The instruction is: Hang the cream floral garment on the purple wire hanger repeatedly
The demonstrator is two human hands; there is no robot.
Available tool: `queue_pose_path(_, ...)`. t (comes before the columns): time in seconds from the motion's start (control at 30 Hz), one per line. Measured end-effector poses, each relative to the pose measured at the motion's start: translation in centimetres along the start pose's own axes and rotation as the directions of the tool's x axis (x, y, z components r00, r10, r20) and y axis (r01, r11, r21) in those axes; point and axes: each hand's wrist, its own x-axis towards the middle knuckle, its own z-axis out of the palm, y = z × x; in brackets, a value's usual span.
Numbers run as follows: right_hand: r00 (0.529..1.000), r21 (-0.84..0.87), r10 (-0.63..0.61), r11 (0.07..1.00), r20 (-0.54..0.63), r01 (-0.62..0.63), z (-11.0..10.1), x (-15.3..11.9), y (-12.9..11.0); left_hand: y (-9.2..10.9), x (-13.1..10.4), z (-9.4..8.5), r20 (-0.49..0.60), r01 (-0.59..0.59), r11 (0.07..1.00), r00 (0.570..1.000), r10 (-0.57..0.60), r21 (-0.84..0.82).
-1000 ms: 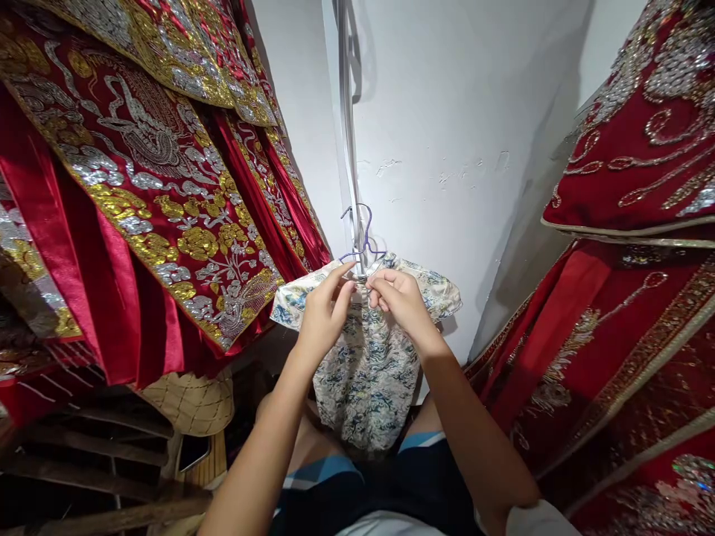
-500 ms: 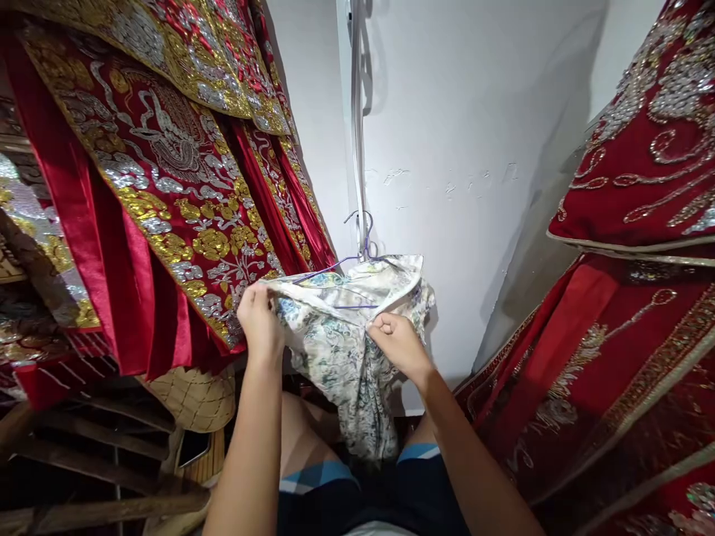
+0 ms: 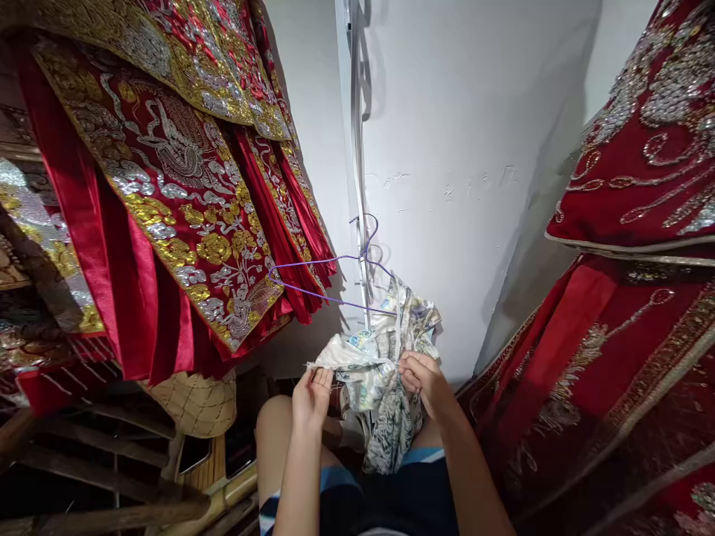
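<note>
A purple wire hanger (image 3: 335,299) hangs in front of the wall, its left arm bare. The pale floral garment (image 3: 385,417) drapes from the hanger's right arm and bunches downward. At the garment's left edge, my left hand (image 3: 313,394) pinches the fabric between thumb and fingers. My right hand (image 3: 418,378) is closed on the cloth near the neckline, below the hanger's right side.
Red embroidered clothing (image 3: 195,216) with gold and silver sequins hangs on the left, and more beaded red clothing (image 3: 631,193) on the right. A wooden chair (image 3: 89,476) and a phone (image 3: 194,452) are at the lower left. A white strip (image 3: 354,134) runs down the wall.
The garment's left side has come off the hanger's left arm. My left hand has moved down and right with the fabric; my right hand has shifted slightly down and right.
</note>
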Motion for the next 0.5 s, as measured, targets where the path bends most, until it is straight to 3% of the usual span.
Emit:
queue_pose_path(0.1,0.986,-0.019,0.095,0.995,0.135,-0.093,-2.2,-0.7,-0.4,0.7,-1.6,1.3,0.093,-0.015,1.000,0.996,0.017,-0.026)
queue_pose_path(0.17,0.969,-0.136,0.154,0.982,0.191,-0.129,-2.7,-1.1,-1.0,1.0,-3.3,2.6,0.267,-0.055,0.998,0.962,0.051,0.006)
queue_pose_path(0.27,0.956,-0.316,0.172,0.944,0.239,-0.091,-1.8,-1.7,-1.5,0.3,-6.7,4.4,0.546,-0.120,0.984,0.837,0.028,0.133)
queue_pose_path(0.37,0.970,-0.264,0.059,0.964,0.237,0.006,-0.3,-2.1,-1.2,-1.2,-10.1,5.8,0.728,-0.278,0.909,0.684,-0.040,0.311)
queue_pose_path(0.43,0.985,-0.165,0.004,0.986,0.171,0.025,0.4,-2.3,-0.9,-2.0,-12.0,6.4,0.807,-0.460,0.775,0.581,-0.107,0.434)
queue_pose_path(0.5,0.997,-0.050,0.016,0.999,0.070,-0.012,0.8,-2.3,-0.7,-2.2,-13.3,6.8,0.843,-0.621,0.601,0.506,-0.182,0.503)
